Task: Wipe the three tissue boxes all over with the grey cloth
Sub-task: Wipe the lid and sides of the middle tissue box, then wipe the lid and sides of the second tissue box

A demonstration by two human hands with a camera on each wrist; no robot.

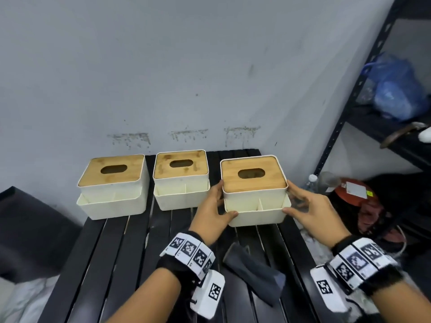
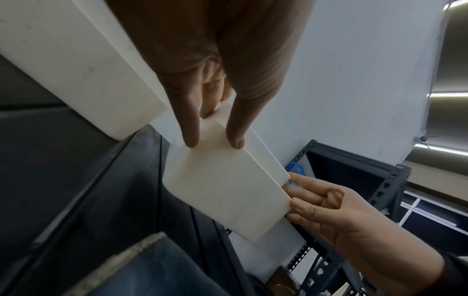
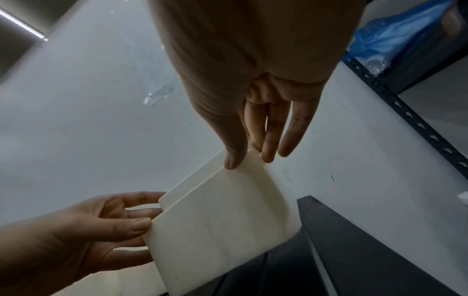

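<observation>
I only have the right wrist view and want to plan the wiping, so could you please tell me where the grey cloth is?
Observer: The grey cloth lies on the black slatted bench, near the person, between the wrists; neither hand holds it.
Operator: Thank you. Which box are the hands on?
Observer: The left hand and right hand hold the rightmost tissue box by its sides; the middle tissue box and left tissue box stand untouched.
Operator: Is its lid on?
Observer: Yes, its bamboo lid, with an oval slot, sits in place.
</observation>
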